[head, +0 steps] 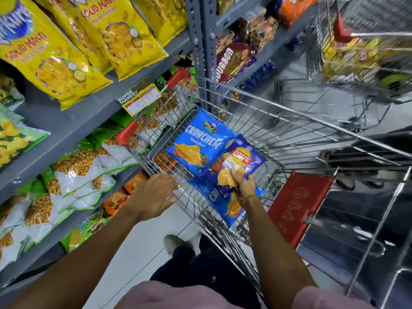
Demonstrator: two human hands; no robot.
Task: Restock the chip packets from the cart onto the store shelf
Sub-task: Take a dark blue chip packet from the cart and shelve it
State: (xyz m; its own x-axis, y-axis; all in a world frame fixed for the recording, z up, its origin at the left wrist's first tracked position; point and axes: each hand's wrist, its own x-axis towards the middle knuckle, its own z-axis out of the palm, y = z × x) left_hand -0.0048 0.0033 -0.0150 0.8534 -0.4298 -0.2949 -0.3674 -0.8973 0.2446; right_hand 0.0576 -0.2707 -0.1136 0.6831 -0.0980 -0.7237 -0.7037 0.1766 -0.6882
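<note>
A wire shopping cart (276, 121) stands beside the grey store shelf (73, 121). Inside it lie a light blue Crunchem packet (200, 139), a second light blue packet (223, 206) below it, and a dark blue Lay's packet (243, 157) on top. My right hand (243, 181) is inside the cart, fingers closed on the lower edge of the Lay's packet. My left hand (156, 195) rests on the cart's near left rim, fingers curled over the wire.
Yellow Solid Masti bags (120, 34) fill the upper shelf; green-and-white snack bags (78, 172) and orange packets (133, 184) sit lower. A red child-seat flap (296, 206) is at the cart's right. A second cart (365, 52) with packets stands behind. My shoe (172, 243) is on the floor.
</note>
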